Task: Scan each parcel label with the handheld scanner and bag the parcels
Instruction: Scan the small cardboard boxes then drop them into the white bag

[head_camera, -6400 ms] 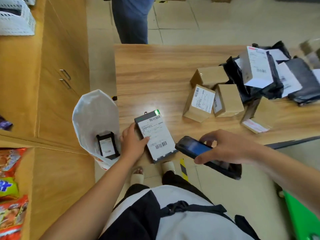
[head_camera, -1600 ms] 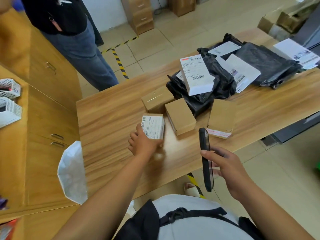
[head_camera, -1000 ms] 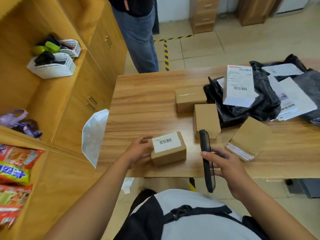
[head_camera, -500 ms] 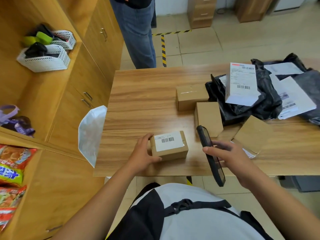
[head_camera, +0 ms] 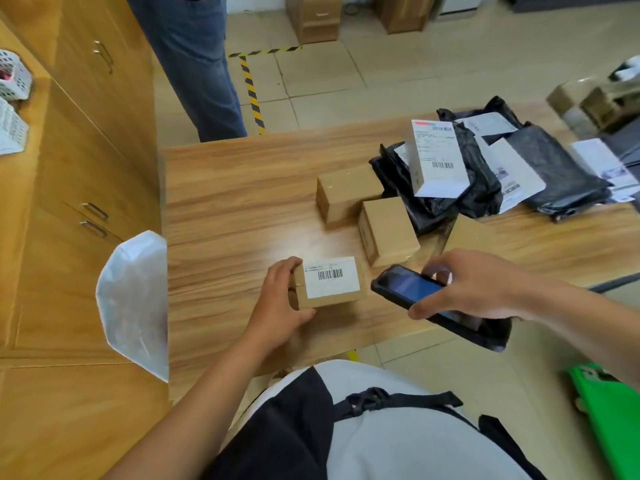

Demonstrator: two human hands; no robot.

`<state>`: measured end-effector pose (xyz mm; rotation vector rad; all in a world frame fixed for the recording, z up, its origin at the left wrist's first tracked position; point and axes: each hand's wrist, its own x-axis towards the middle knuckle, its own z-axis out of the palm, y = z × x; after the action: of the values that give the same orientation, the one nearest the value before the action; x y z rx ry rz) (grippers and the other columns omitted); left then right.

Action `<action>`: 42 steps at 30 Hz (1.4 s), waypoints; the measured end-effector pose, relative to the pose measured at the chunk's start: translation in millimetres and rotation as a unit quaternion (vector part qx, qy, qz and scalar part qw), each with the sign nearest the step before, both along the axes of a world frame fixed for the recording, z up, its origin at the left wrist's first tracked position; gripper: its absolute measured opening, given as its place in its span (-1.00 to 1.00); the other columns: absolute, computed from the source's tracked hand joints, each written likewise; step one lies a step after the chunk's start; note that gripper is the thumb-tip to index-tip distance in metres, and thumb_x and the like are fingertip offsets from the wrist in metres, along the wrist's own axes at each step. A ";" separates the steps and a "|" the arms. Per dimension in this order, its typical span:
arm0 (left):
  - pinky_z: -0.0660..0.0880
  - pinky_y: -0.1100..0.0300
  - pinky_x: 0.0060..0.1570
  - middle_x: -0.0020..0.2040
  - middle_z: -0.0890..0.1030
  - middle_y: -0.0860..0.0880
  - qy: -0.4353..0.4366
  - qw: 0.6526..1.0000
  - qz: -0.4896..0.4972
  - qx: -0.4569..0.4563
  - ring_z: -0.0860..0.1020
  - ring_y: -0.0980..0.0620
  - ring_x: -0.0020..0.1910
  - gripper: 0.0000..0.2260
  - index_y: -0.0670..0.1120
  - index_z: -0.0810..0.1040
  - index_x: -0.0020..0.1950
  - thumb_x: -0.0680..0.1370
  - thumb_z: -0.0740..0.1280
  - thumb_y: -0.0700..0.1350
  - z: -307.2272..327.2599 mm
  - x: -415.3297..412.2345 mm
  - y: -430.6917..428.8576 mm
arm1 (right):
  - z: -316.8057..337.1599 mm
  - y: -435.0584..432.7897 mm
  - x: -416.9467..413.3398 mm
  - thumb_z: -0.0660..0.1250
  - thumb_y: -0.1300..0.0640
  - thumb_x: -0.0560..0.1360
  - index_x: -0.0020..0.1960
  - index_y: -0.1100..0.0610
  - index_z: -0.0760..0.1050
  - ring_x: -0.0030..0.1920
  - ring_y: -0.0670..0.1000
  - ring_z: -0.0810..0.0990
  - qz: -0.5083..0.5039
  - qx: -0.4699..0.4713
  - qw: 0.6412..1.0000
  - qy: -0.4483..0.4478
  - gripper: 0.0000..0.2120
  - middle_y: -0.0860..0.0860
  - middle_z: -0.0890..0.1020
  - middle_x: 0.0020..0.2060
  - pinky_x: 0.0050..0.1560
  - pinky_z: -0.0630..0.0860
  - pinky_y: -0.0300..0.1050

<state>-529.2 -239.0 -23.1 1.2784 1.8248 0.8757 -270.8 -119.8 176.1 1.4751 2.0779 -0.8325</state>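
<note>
A small brown cardboard parcel (head_camera: 330,284) lies near the table's front edge, its white barcode label facing up. My left hand (head_camera: 278,299) grips its left end. My right hand (head_camera: 474,284) holds the black handheld scanner (head_camera: 436,304) flat, screen up, its front end pointing at the parcel from the right, a short gap away. A white bag (head_camera: 135,299) hangs open at the table's left edge. Further back lie three more brown boxes (head_camera: 386,230), a white labelled box (head_camera: 436,159) and black mailers (head_camera: 554,171).
The wooden table (head_camera: 235,209) carries the parcels. A wooden cabinet (head_camera: 86,174) with drawers stands to the left, white baskets on it. A person in jeans (head_camera: 197,64) stands beyond the table. A green object (head_camera: 613,410) sits at lower right.
My right hand has turned the scanner from edge-on to flat and brought its front end toward the labelled parcel. My left hand still holds the parcel in place.
</note>
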 end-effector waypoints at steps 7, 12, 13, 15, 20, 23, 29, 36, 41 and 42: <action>0.26 0.62 0.08 0.26 0.22 0.32 -0.006 0.999 -0.029 0.020 0.31 0.43 0.19 -0.19 0.17 0.27 0.43 0.30 0.54 -0.23 -1.3 -16.6 1.0 | 13.8 -12.4 -29.5 0.48 -0.41 0.17 0.04 0.07 0.62 -0.57 -0.14 0.59 0.011 -0.024 0.998 -0.062 -0.33 -0.11 0.66 -0.50 -0.25 0.57 -0.09; 0.33 0.50 0.15 0.26 0.23 0.30 -0.021 0.999 -0.035 0.028 0.33 0.37 0.21 -0.19 0.16 0.28 0.43 0.29 0.55 -0.22 -3.9 -24.7 -0.1 | 15.7 -23.3 -39.8 0.47 -0.42 0.16 -0.02 0.06 0.65 -0.60 -0.16 0.56 -0.003 -0.019 0.997 -0.068 -0.37 -0.15 0.64 -0.51 -0.29 0.54 -0.13; 0.37 0.42 0.18 0.26 0.23 0.30 -0.024 0.999 -0.038 0.030 0.35 0.28 0.24 -0.19 0.17 0.28 0.42 0.29 0.56 -0.22 -4.1 -25.6 -0.3 | 15.8 -24.9 -41.0 0.47 -0.42 0.15 -0.05 0.04 0.65 -0.60 -0.16 0.56 -0.010 -0.016 0.998 -0.067 -0.39 -0.15 0.66 -0.49 -0.29 0.55 -0.13; 0.43 0.28 0.22 0.27 0.24 0.29 -0.027 0.998 -0.044 0.032 0.37 0.18 0.27 -0.19 0.17 0.28 0.42 0.29 0.56 -0.23 -4.4 -27.9 -0.7 | 15.7 -28.2 -42.8 0.47 -0.43 0.13 -0.06 0.04 0.66 -0.60 -0.16 0.56 -0.021 -0.008 0.997 -0.070 -0.38 -0.12 0.68 -0.44 -0.21 0.61 -0.07; 0.47 0.16 0.24 0.27 0.23 0.28 -0.020 0.997 -0.055 0.040 0.37 0.16 0.27 -0.19 0.20 0.27 0.40 0.28 0.56 -0.22 -4.4 -32.9 -2.0 | 18.4 -37.4 -46.1 0.41 -0.47 0.09 -0.01 0.10 0.67 -0.65 -0.16 0.48 -0.026 -0.004 0.996 -0.080 -0.25 -0.06 0.66 -0.48 -0.27 0.56 -0.11; 0.49 0.10 0.25 0.27 0.24 0.28 -0.026 0.997 -0.058 0.048 0.37 0.13 0.28 -0.19 0.21 0.27 0.39 0.28 0.55 -0.22 -2.9 -34.0 -2.3 | 20.0 -42.2 -46.7 0.40 -0.47 0.07 0.00 0.09 0.67 -0.63 -0.15 0.53 -0.035 -0.011 0.996 -0.077 -0.24 -0.11 0.65 -0.50 -0.26 0.56 -0.14; 0.49 0.10 0.25 0.23 0.21 0.36 -0.019 0.997 -0.062 0.052 0.36 0.14 0.29 -0.19 0.29 0.24 0.35 0.29 0.55 -0.20 0.6 -36.8 -4.0 | 17.3 -43.9 -44.7 0.38 -0.48 0.05 -0.06 0.08 0.66 -0.59 -0.13 0.57 -0.040 -0.005 0.996 -0.078 -0.26 -0.07 0.66 -0.51 -0.23 0.57 -0.13; 0.40 0.21 0.28 0.32 0.23 0.28 -0.017 0.998 -0.041 0.041 0.33 0.20 0.33 -0.17 0.22 0.24 0.42 0.29 0.56 -0.19 1.2 -45.8 -8.7 | 15.5 -39.1 -50.5 0.47 -0.42 0.09 -0.13 0.07 0.65 -0.54 -0.11 0.62 -0.059 -0.024 0.997 -0.042 -0.38 0.00 0.71 -0.39 -0.36 0.49 -0.19; 0.32 0.52 0.08 0.32 0.26 0.25 -0.035 0.999 0.019 0.032 0.28 0.51 0.23 -0.17 0.32 0.24 0.39 0.31 0.58 -0.17 3.5 -62.0 -22.2 | 6.3 -37.0 -65.5 0.59 -0.31 0.15 0.02 0.01 0.64 -0.49 -0.02 0.68 -0.099 -0.058 0.992 0.052 -0.42 -0.02 0.74 -0.32 -0.45 0.50 -0.27; 0.34 0.52 0.08 0.32 0.26 0.25 -0.041 0.998 0.037 0.034 0.29 0.52 0.22 -0.17 0.41 0.22 0.33 0.31 0.59 -0.17 4.4 -66.8 -26.3 | 2.7 -37.3 -70.8 0.60 -0.30 0.16 0.07 0.01 0.63 -0.48 -0.03 0.68 -0.110 -0.059 0.990 0.071 -0.40 -0.02 0.74 -0.27 -0.46 0.50 -0.29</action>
<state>-596.0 -265.3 -18.8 1.2051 1.8016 1.0225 -341.7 -157.1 178.7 1.6432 1.9490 -1.1547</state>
